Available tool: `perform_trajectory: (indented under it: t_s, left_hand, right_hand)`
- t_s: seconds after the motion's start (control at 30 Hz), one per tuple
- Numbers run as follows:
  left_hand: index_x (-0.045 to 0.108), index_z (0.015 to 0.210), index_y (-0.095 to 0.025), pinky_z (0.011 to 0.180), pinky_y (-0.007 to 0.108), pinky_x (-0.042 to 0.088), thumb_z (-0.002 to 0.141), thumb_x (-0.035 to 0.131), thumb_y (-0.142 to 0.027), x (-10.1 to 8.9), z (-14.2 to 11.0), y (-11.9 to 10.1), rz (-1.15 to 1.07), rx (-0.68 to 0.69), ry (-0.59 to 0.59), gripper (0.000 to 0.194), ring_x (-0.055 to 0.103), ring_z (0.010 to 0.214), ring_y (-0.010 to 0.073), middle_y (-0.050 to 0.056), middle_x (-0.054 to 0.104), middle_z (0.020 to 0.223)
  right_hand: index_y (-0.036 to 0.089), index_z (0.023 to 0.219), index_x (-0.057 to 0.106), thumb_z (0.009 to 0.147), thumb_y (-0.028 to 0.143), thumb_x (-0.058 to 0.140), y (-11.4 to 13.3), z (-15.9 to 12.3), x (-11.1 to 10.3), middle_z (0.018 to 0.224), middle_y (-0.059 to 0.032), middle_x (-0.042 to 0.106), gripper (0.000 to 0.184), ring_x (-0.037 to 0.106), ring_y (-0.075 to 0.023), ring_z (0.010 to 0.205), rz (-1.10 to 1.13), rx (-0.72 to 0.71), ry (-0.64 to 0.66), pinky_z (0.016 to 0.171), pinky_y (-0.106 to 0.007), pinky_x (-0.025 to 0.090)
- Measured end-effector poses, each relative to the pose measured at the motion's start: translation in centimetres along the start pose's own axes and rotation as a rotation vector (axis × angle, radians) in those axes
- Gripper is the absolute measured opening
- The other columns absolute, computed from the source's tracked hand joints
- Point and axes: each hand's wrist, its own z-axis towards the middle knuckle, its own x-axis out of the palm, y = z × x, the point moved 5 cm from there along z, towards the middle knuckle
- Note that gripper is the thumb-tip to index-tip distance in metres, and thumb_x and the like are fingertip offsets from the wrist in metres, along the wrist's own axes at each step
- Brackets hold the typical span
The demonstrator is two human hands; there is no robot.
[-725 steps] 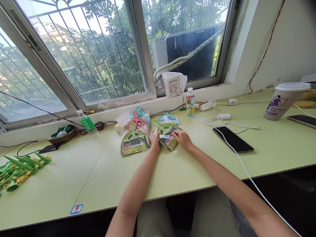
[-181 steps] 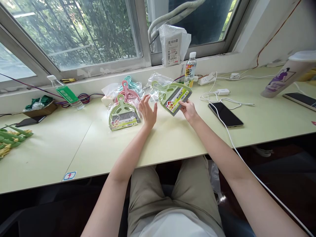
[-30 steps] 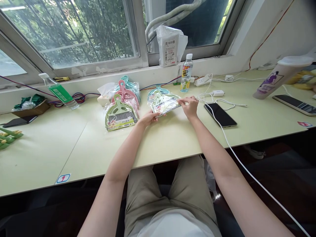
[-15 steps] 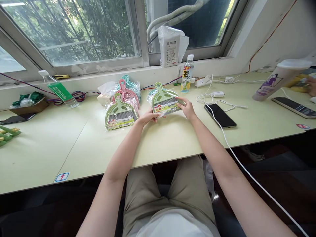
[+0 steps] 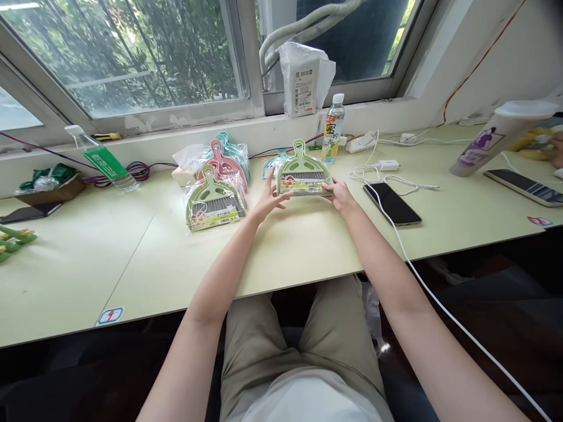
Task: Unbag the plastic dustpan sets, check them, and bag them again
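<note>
My right hand (image 5: 339, 194) grips the lower right corner of a green dustpan and brush set (image 5: 303, 170). The set stands tilted up, its handle at the top, with grey bristles and a printed label facing me. At its lower left edge my left hand (image 5: 269, 202) has its fingers spread; whether a fingertip touches the set I cannot tell. Behind it a blue dustpan set (image 5: 277, 161) is partly hidden. To the left lie a green bagged dustpan set (image 5: 215, 205), a pink one (image 5: 224, 161) and blue ones (image 5: 231, 143) in an overlapping row.
A drink bottle (image 5: 333, 129) stands behind my right hand. A black phone (image 5: 391, 204) and a white cable (image 5: 400, 237) lie to the right, near a large cup (image 5: 488, 140). A green-labelled bottle (image 5: 105, 161) leans at the back left. Another person's hand (image 5: 558, 149) shows at the far right.
The green set has moved right and stands more upright, exposing the blue set behind. My left hand has loosened and spread its fingers; my right hand has slid to the lower corner.
</note>
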Motion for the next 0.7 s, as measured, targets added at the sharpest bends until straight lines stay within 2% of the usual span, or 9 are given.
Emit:
perform_trajectory:
  t_s: [0.07,0.13,0.27,0.37,0.43,0.5,0.57,0.63,0.7]
  left_hand:
    - [0.041,0.145,-0.034,0.078,0.027,0.058,0.064,0.083,-0.027,0.5,-0.1,-0.5,0.125,0.103,0.067,0.091,0.063,0.111,0.0228,0.01,0.043,0.151]
    - [0.055,0.135,-0.028,0.079,0.027,0.059,0.064,0.083,-0.028,0.6,0.0,-0.4,0.225,0.177,0.072,0.077,0.058,0.117,0.0258,0.009,0.045,0.149]
    - [0.072,0.107,-0.016,0.063,0.026,0.06,0.082,0.065,-0.039,-0.5,0.9,0.8,0.228,0.179,-0.11,0.035,0.064,0.097,0.0212,0.011,0.067,0.119]
    - [0.066,0.122,-0.018,0.062,0.027,0.061,0.085,0.061,-0.028,-1.1,1.2,1.1,0.151,0.185,-0.206,0.038,0.063,0.071,0.011,0.006,0.069,0.107]
    - [0.047,0.142,-0.025,0.059,0.028,0.061,0.085,0.061,-0.02,-1.3,1.2,1.0,0.094,0.174,-0.25,0.059,0.059,0.059,0.0075,0.002,0.068,0.097]
    - [0.03,0.15,-0.028,0.055,0.027,0.059,0.085,0.06,-0.018,-1.5,1.2,1.0,0.048,0.125,-0.289,0.072,0.057,0.051,0.0071,-0.002,0.063,0.085]
    - [0.034,0.147,-0.025,0.052,0.026,0.057,0.086,0.061,-0.019,-1.7,1.4,1.2,0.041,0.05,-0.299,0.067,0.056,0.047,0.007,-0.003,0.06,0.079]
    - [0.049,0.133,-0.019,0.053,0.025,0.055,0.086,0.06,-0.02,-2.0,1.7,1.7,0.069,-0.016,-0.279,0.048,0.055,0.046,0.0067,-0.002,0.059,0.077]
    - [0.056,0.119,-0.017,0.058,0.026,0.057,0.085,0.059,-0.018,-2.3,2.0,2.3,0.095,-0.057,-0.257,0.034,0.058,0.052,0.008,0.0,0.06,0.079]
  right_hand:
    - [0.017,0.086,0.062,0.07,0.005,0.058,0.2,-0.1,-0.1,0.075,0.0009,0.067,0.02,0.065,-0.0128,0.068,0.005,-0.003,-0.021,0.07,-0.029,0.061]
    - [0.018,0.086,0.061,0.07,0.006,0.059,0.4,-0.3,-0.1,0.075,0.0009,0.067,0.021,0.065,-0.0131,0.07,-0.003,-0.002,-0.027,0.069,-0.027,0.061]
    - [0.019,0.091,0.059,0.07,0.006,0.06,0.5,-0.7,0.6,0.081,-0.0001,0.068,0.025,0.066,-0.0138,0.073,-0.016,-0.015,0.028,0.067,-0.027,0.06]
    - [0.02,0.094,0.056,0.071,0.006,0.061,0.6,-1.0,1.4,0.086,-0.0001,0.068,0.028,0.065,-0.013,0.071,-0.004,-0.016,0.093,0.064,-0.026,0.059]
    - [0.02,0.096,0.054,0.071,0.007,0.062,0.7,-1.2,1.7,0.088,-0.0002,0.068,0.029,0.065,-0.0126,0.07,-0.003,-0.015,0.127,0.062,-0.025,0.059]
    - [0.021,0.099,0.053,0.071,0.008,0.063,0.9,-1.5,1.9,0.09,-0.0005,0.068,0.032,0.065,-0.0129,0.071,-0.005,-0.028,0.152,0.062,-0.025,0.058]
    - [0.022,0.101,0.052,0.072,0.009,0.063,1.1,-1.7,2.0,0.091,-0.0008,0.067,0.034,0.065,-0.0137,0.073,-0.014,-0.047,0.172,0.064,-0.027,0.059]
    - [0.022,0.103,0.05,0.073,0.012,0.063,1.2,-1.8,2.2,0.092,-0.0009,0.067,0.034,0.065,-0.0149,0.075,-0.042,-0.056,0.184,0.065,-0.029,0.059]
    - [0.023,0.105,0.048,0.074,0.013,0.061,0.9,-1.7,2.3,0.092,-0.0005,0.066,0.035,0.065,-0.0162,0.077,-0.085,-0.054,0.183,0.068,-0.032,0.059]
